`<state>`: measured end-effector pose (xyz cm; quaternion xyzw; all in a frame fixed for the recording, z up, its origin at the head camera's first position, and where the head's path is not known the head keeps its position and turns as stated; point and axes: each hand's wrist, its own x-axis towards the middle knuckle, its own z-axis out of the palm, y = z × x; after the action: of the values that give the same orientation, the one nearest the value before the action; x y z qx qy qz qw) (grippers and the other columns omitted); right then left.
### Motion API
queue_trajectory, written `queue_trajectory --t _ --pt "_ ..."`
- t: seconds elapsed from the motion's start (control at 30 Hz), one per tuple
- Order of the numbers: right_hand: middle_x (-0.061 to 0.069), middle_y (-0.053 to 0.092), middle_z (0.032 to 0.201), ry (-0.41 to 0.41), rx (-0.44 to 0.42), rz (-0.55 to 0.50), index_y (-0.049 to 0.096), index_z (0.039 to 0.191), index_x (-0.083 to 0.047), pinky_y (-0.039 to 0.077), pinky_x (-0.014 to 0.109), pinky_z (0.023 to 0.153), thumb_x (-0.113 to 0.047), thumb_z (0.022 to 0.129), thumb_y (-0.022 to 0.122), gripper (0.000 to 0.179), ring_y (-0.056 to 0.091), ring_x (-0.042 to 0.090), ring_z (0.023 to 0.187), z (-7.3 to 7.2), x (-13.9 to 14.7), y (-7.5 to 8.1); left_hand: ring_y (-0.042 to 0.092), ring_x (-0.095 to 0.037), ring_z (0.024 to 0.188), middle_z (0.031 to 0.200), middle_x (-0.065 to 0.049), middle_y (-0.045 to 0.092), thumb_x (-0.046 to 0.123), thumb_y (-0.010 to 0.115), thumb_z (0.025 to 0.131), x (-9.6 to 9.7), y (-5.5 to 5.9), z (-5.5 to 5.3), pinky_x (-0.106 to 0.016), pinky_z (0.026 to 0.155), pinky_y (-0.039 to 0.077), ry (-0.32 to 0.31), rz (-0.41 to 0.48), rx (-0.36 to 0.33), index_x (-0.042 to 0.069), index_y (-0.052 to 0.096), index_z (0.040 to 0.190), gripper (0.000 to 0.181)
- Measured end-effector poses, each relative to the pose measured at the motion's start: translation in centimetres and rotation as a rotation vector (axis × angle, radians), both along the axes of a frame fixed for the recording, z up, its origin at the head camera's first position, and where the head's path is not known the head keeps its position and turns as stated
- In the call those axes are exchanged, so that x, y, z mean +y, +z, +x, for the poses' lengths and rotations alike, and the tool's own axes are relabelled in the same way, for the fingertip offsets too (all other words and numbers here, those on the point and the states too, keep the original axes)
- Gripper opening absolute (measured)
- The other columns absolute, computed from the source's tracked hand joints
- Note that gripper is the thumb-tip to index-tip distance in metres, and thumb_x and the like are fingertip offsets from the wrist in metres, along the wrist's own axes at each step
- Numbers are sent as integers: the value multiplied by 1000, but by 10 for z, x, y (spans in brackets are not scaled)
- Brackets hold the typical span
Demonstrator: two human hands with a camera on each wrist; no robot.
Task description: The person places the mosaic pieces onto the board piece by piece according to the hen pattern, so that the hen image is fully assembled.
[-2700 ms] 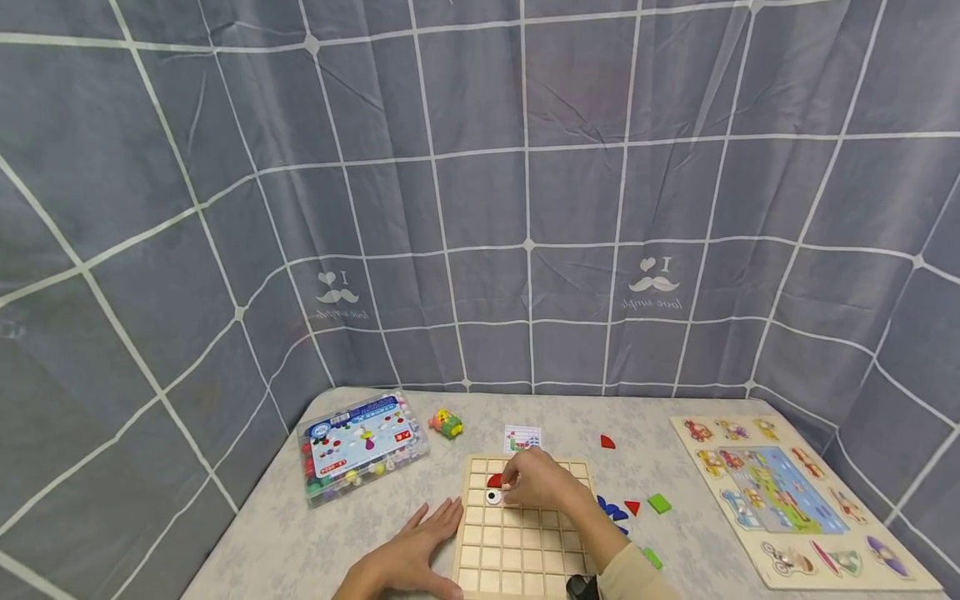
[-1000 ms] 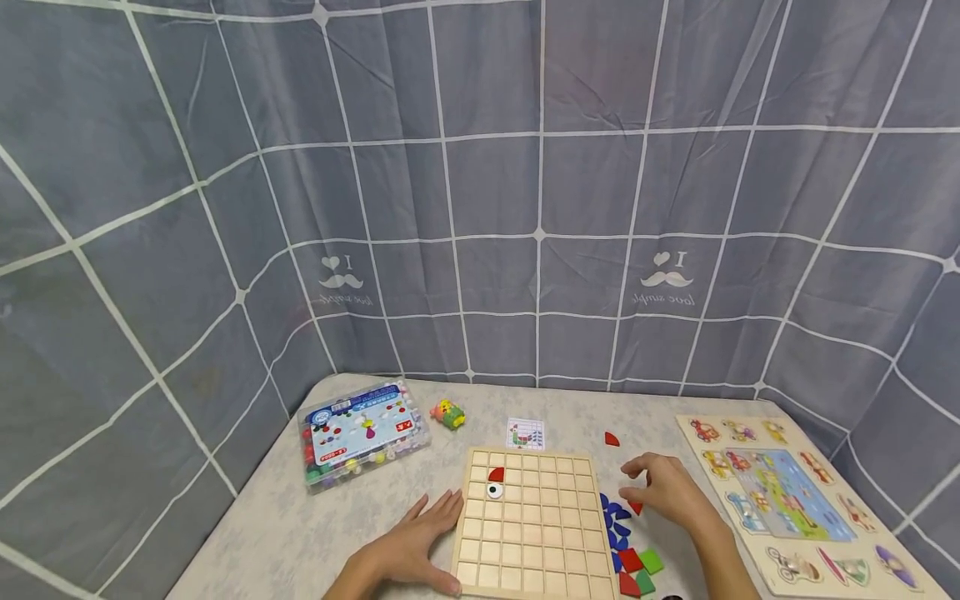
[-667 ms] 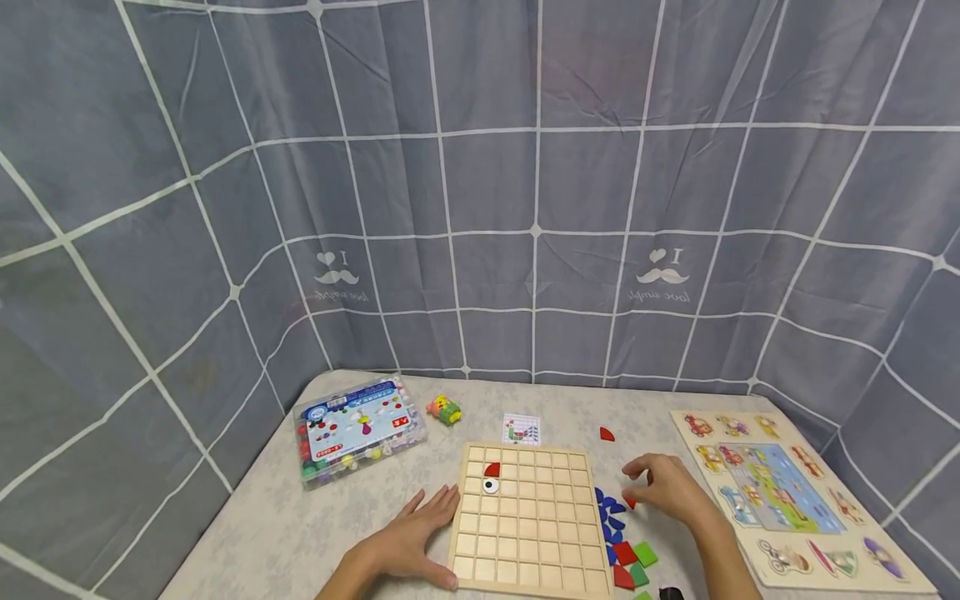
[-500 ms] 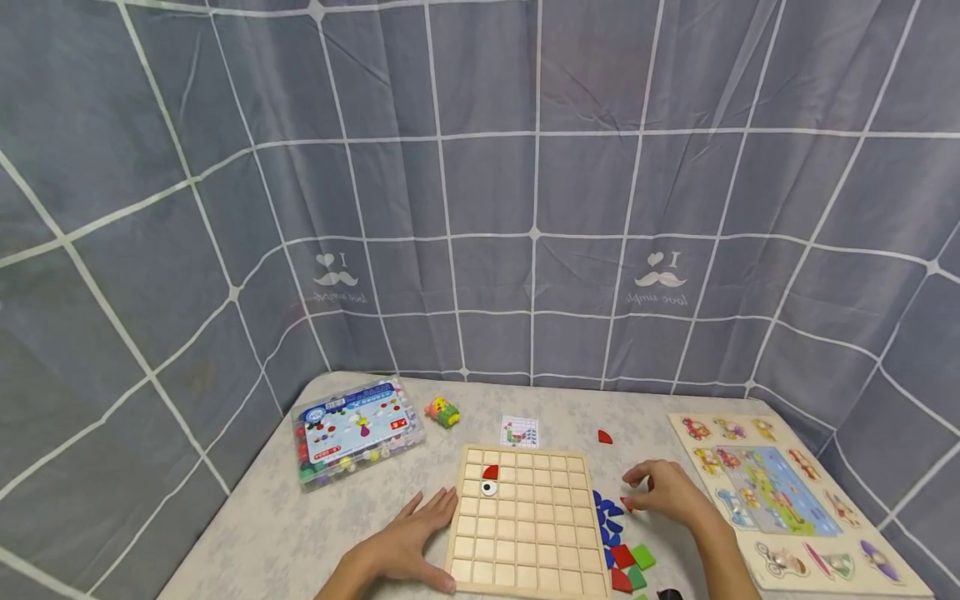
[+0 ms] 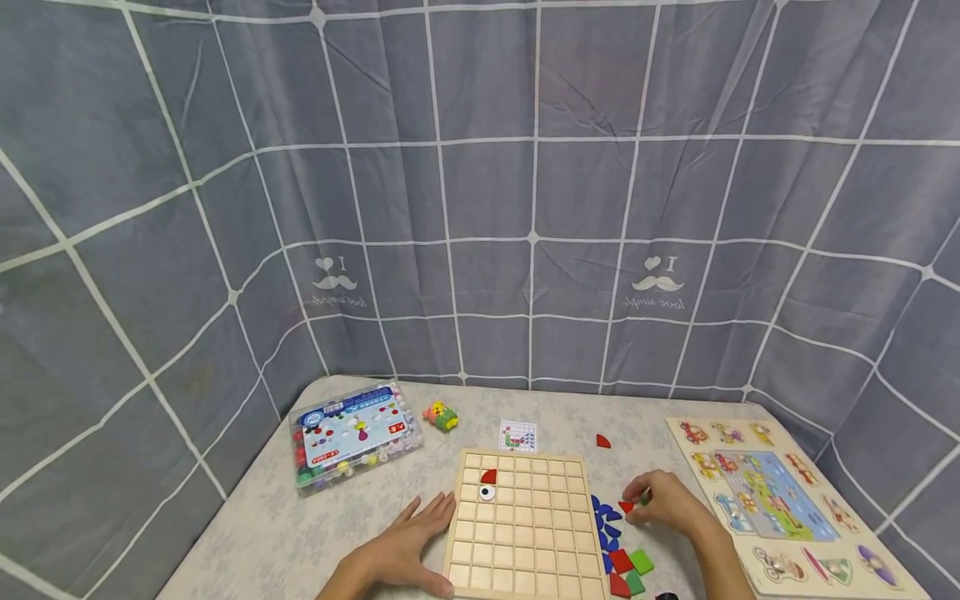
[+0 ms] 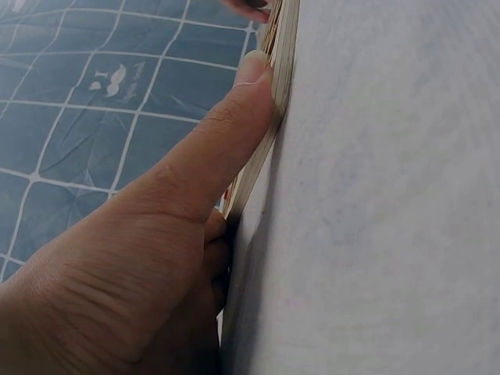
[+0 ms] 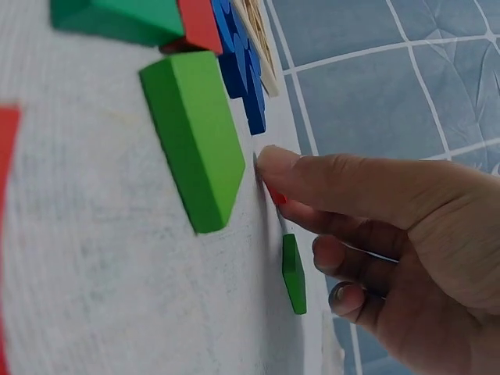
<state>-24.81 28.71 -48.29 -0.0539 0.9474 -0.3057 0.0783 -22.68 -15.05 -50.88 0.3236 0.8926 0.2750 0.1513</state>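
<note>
The wooden grid board [image 5: 525, 546] lies on the table, bearing a red quarter-circle block [image 5: 489, 477] and a round eye piece [image 5: 487, 492] near its upper left. Against the board's left edge rests my left hand [image 5: 405, 546], fingers extended; its thumb [image 6: 254, 70] touches the rim in the left wrist view. Right of the board, my right hand [image 5: 667, 504] pinches a small red triangular block [image 5: 626, 507] between thumb and index finger. Only a sliver of that block [image 7: 276, 194] shows in the right wrist view. A green block [image 7: 294, 273] lies beneath the curled fingers.
Several blue blocks [image 5: 606, 527] lie along the board's right side, with red [image 5: 621, 560] and green [image 5: 641, 561] blocks below. A pattern card [image 5: 517, 436], a loose red piece [image 5: 603, 441], a toy [image 5: 441, 416], a bead box [image 5: 356, 435] and a picture puzzle [image 5: 787, 508] surround it.
My right hand has moved from over the board to the table on its right. Its thumb and index finger have closed on the red triangular block. The left hand has stayed put.
</note>
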Motion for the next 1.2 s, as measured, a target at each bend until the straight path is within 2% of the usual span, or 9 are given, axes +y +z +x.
queue_trajectory --t 0.27,0.43,0.63,0.93,1.2 --pt "-3 64 75 28 39 14 75 85 -7 42 21 57 -8 68 84 19 51 13 68 -2 -1 -3 14 -33 152 163 -12 19 58 78 71 -2 0 0 -60 120 4 2 -4 -2 3 23 154 113" --pt "-2 66 77 -8 26 34 75 85 -8 44 24 61 -9 68 86 20 53 13 70 -3 0 -4 14 -33 152 163 -13 19 58 78 72 -3 0 1 -60 120 4 4 -1 -7 3 23 154 113" --pt "-2 68 77 22 37 33 75 85 -7 45 24 60 -9 68 85 20 54 12 70 -3 4 -5 15 -33 152 163 -13 19 58 77 72 -1 1 2 -60 120 4 0 -6 -1 3 23 154 113" --pt "-2 68 76 13 37 35 75 84 -7 44 23 60 -11 69 85 19 53 13 69 0 6 -1 14 -32 152 163 -12 18 58 77 73 1 -3 0 -60 120 4 5 -5 -15 4 23 154 112" --pt "-2 68 75 32 53 13 75 84 -7 44 21 59 -9 68 85 18 55 11 67 -1 6 -3 14 -31 152 164 -11 18 59 77 73 1 -1 -1 -60 120 4 7 -20 -6 5 23 154 112"
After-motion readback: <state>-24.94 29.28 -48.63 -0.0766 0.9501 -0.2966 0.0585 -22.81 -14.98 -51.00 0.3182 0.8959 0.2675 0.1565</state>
